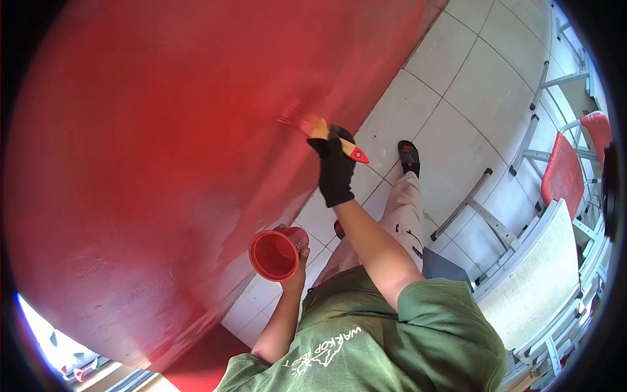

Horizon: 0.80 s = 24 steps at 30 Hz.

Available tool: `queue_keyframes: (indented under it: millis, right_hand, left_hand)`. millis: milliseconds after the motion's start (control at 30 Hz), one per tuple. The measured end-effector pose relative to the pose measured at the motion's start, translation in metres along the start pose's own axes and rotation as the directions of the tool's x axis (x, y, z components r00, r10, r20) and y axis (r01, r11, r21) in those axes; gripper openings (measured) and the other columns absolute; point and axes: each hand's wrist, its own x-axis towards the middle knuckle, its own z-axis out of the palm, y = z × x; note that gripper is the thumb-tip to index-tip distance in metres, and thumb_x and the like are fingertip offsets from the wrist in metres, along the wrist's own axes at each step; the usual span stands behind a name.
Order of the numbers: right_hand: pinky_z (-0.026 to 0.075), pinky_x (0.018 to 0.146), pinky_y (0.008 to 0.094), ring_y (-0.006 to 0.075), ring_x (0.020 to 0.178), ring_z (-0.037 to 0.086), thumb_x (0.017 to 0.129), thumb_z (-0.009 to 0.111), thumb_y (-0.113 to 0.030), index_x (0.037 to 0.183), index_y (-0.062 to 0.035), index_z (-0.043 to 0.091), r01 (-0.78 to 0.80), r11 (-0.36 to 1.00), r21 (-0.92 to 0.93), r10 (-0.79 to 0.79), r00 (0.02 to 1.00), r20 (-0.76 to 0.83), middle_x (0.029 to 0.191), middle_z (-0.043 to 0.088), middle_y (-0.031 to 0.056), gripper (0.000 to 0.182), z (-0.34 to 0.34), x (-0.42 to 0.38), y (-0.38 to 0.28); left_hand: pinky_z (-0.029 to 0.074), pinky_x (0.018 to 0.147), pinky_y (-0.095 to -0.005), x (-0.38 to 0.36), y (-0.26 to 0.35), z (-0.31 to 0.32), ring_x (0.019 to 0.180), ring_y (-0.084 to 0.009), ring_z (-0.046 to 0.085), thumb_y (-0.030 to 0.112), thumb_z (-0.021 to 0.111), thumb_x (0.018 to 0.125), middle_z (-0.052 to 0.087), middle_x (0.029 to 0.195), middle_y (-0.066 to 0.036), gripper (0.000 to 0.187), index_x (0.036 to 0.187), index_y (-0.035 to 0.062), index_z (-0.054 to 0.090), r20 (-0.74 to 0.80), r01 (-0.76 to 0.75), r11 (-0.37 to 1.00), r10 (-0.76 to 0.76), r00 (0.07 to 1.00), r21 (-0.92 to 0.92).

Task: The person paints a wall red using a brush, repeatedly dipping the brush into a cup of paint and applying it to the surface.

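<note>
My right hand (pixel 336 160), in a black glove, is closed around the handle of a paintbrush (pixel 318 127). The brush's bristles, coated in red and smeared by motion, are at the red wall (pixel 163 130). Lower down, my bare left hand (pixel 297 274) grips a red plastic cup (pixel 274 255) from its side. The cup's mouth faces up toward me, and its inside looks red. Most of the left fingers are hidden behind the cup.
White floor tiles (pixel 450 124) run along the foot of the wall, with my sandalled foot (pixel 409 157) on them. To the right stand a white table (pixel 535 281) with metal legs and a red chair (pixel 563 176).
</note>
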Motion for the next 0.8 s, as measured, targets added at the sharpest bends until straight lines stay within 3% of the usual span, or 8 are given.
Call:
queue_keyframes:
  millis: [67, 200, 267, 333, 433, 500, 600, 800]
  right_hand:
    - [0.052, 0.076, 0.0299, 0.0163, 0.086, 0.058, 0.092, 0.054, -0.017, 0.103, -0.0012, 0.051, -0.047, 0.992, -0.116, 0.035, 0.994, -0.101, 0.094, 0.055, 0.0075, 0.02, -0.031, 0.015, 0.003]
    - [0.05, 0.078, 0.0282, 0.0156, 0.085, 0.058, 0.091, 0.055, -0.017, 0.103, -0.0019, 0.052, -0.003, 0.954, -0.298, -0.038, 0.99, -0.133, 0.094, 0.056, 0.0065, 0.019, -0.042, 0.028, 0.013]
    - [0.048, 0.079, 0.0266, 0.0144, 0.086, 0.057, 0.091, 0.055, -0.014, 0.103, -0.0026, 0.052, 0.213, 0.847, -0.487, -0.18, 0.977, 0.115, 0.095, 0.057, 0.0057, 0.016, -0.013, 0.022, 0.014]
    - [0.047, 0.08, 0.0257, 0.0134, 0.089, 0.057, 0.091, 0.054, -0.009, 0.106, -0.003, 0.052, 0.316, 0.843, -0.435, -0.25, 0.947, 0.202, 0.097, 0.057, 0.0049, 0.016, 0.03, 0.002, -0.002]
    - [0.046, 0.081, 0.0261, 0.0144, 0.092, 0.057, 0.091, 0.053, -0.006, 0.108, -0.0029, 0.052, 0.302, 0.853, -0.425, -0.197, 0.941, 0.274, 0.099, 0.058, 0.0056, 0.018, 0.077, -0.038, -0.046]
    - [0.047, 0.083, 0.0274, 0.0159, 0.095, 0.058, 0.091, 0.052, -0.004, 0.11, -0.0019, 0.052, 0.258, 0.933, -0.253, -0.163, 0.926, 0.342, 0.102, 0.058, 0.0065, 0.019, 0.093, -0.064, -0.067]
    - [0.048, 0.085, 0.0291, 0.0167, 0.096, 0.058, 0.091, 0.052, -0.005, 0.11, -0.0006, 0.051, 0.191, 0.966, -0.174, -0.121, 0.93, 0.348, 0.106, 0.056, 0.0075, 0.019, 0.087, -0.09, -0.077]
    - [0.052, 0.08, 0.0306, 0.0169, 0.09, 0.059, 0.092, 0.051, -0.007, 0.109, -0.0002, 0.05, 0.157, 0.937, -0.311, -0.063, 0.954, 0.292, 0.102, 0.057, 0.0085, 0.018, 0.009, -0.145, -0.073]
  left_hand:
    - [0.038, 0.099, -0.035, 0.0, -0.005, 0.0, 0.117, -0.0232, 0.045, -0.003, 0.062, 0.079, 0.044, 0.131, -0.012, 0.059, 0.131, 0.0022, 0.036, 0.016, 0.012, 1.0, -0.012, 1.0, 0.011]
    - [0.037, 0.1, -0.0356, -0.001, -0.007, 0.001, 0.117, -0.0231, 0.045, -0.001, 0.065, 0.077, 0.045, 0.13, -0.011, 0.061, 0.131, 0.0022, 0.037, 0.014, 0.054, 0.997, -0.054, 0.998, -0.058]
    - [0.037, 0.1, -0.0357, 0.002, -0.001, 0.002, 0.116, -0.023, 0.045, 0.0, 0.066, 0.077, 0.045, 0.129, -0.011, 0.06, 0.13, 0.0021, 0.037, 0.026, 0.059, 0.995, -0.057, 0.998, -0.077]
    - [0.038, 0.099, -0.0353, 0.005, 0.004, 0.004, 0.116, -0.0227, 0.045, 0.001, 0.067, 0.078, 0.046, 0.128, -0.011, 0.058, 0.129, 0.0024, 0.039, 0.014, 0.023, 0.999, -0.022, 1.0, -0.032]
    - [0.041, 0.094, -0.0339, 0.01, 0.004, 0.007, 0.111, -0.0213, 0.049, 0.001, 0.068, 0.077, 0.049, 0.125, -0.01, 0.055, 0.126, 0.0024, 0.043, -0.009, -0.019, 0.995, 0.018, 1.0, -0.095]
    - [0.042, 0.092, -0.033, 0.011, -0.003, 0.002, 0.107, -0.0202, 0.051, 0.0, 0.068, 0.076, 0.051, 0.121, -0.009, 0.052, 0.123, 0.0022, 0.045, 0.025, 0.016, 0.995, -0.014, 1.0, -0.096]
    - [0.045, 0.088, -0.0315, 0.015, -0.018, 0.0, 0.1, -0.0178, 0.055, 0.0, 0.07, 0.075, 0.056, 0.114, -0.007, 0.047, 0.117, 0.0019, 0.049, 0.031, -0.008, 0.996, 0.011, 0.999, -0.092]
    - [0.047, 0.083, -0.0298, 0.015, -0.028, -0.019, 0.094, -0.0157, 0.057, -0.002, 0.072, 0.071, 0.06, 0.1, -0.005, 0.045, 0.111, 0.0019, 0.052, 0.061, -0.142, 0.968, 0.157, 0.986, -0.207]
